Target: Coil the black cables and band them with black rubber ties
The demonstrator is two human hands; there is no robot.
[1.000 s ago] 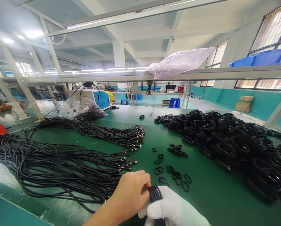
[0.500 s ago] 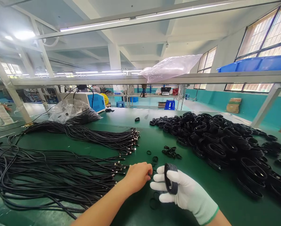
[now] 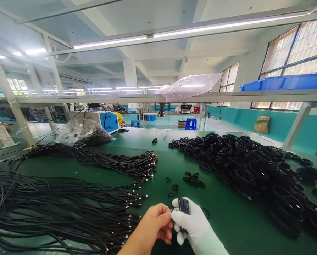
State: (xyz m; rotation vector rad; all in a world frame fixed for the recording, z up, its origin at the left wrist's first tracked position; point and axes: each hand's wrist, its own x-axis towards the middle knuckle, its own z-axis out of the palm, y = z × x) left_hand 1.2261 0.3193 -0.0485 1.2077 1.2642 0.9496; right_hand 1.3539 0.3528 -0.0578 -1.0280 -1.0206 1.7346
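My right hand (image 3: 192, 221), in a white knit glove, is closed around a coiled black cable (image 3: 183, 205), its loops bunched together and standing upright. My bare left hand (image 3: 158, 221) is pinched at the gloved fingertips, just left of the coil. Whatever sits in that pinch is too small and hidden to make out. Beyond both hands lie a thin black ring (image 3: 168, 180) and a thicker black band (image 3: 175, 187). Another thin black loop (image 3: 206, 213) shows partly behind the glove.
Long straight black cables (image 3: 68, 202) spread across the left of the green table (image 3: 158, 170). A large heap of coiled cables (image 3: 243, 166) covers the right. Between them sits a cluster of small black bands (image 3: 193, 179). A clear plastic bag (image 3: 78, 131) stands at the back left.
My left hand has come off the tabletop bands to the glove's fingertips. The right hand has turned and tightened its fingers around the coil. The view has tilted slightly upward.
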